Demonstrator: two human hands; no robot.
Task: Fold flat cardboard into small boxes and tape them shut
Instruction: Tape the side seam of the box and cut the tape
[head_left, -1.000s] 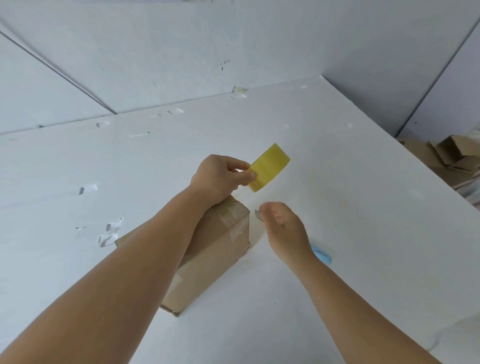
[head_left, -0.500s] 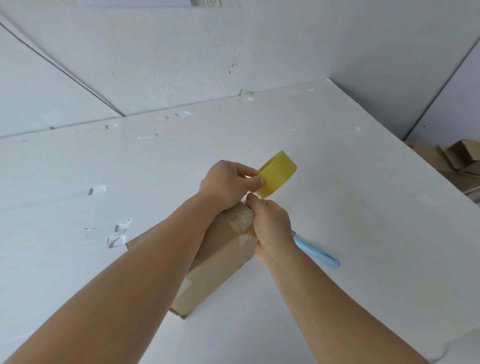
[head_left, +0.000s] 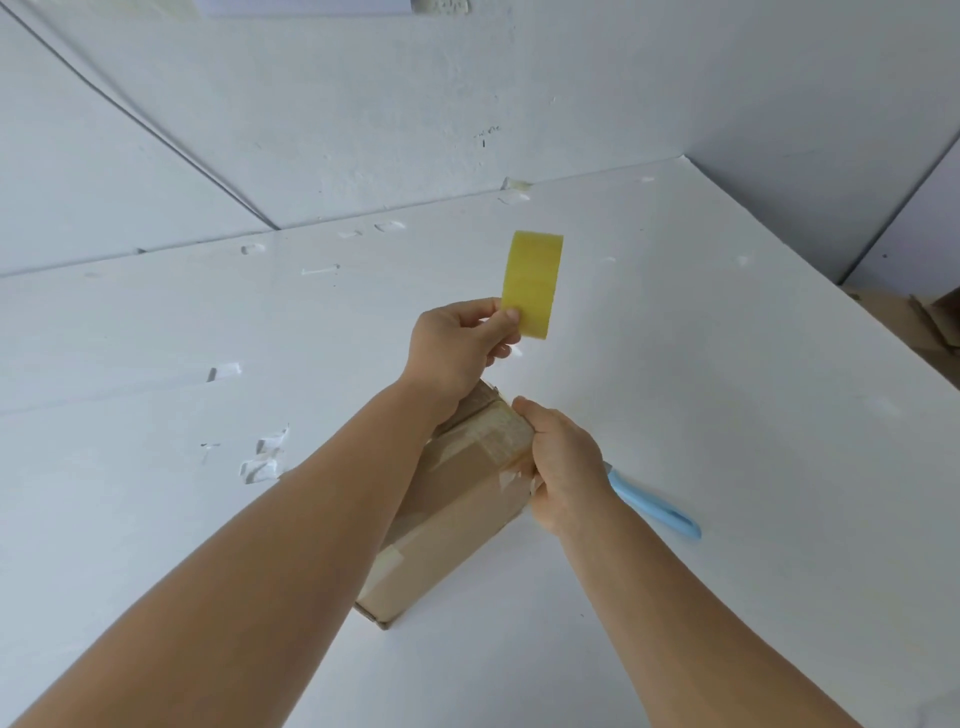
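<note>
Yellow tape roll (head_left: 533, 283) pinched in left hand (head_left: 457, 353) grip, held above table (head_left: 727, 364). Right hand (head_left: 563, 470) grip curls round taped end of cardboard box (head_left: 452, 512) on table; blue cutter (head_left: 654, 504) just beside.

Box: brown cardboard box (head_left: 457, 514) lying on the white table (head_left: 727, 415), far end taped
Left hand: left hand (head_left: 457, 348) above the box's far end, pinching a yellow tape roll (head_left: 534, 283)
Right hand: right hand (head_left: 563, 467) gripping the box's far right corner
Cutter: blue cutter (head_left: 654, 504) just right of the box, partly behind the right hand
</note>
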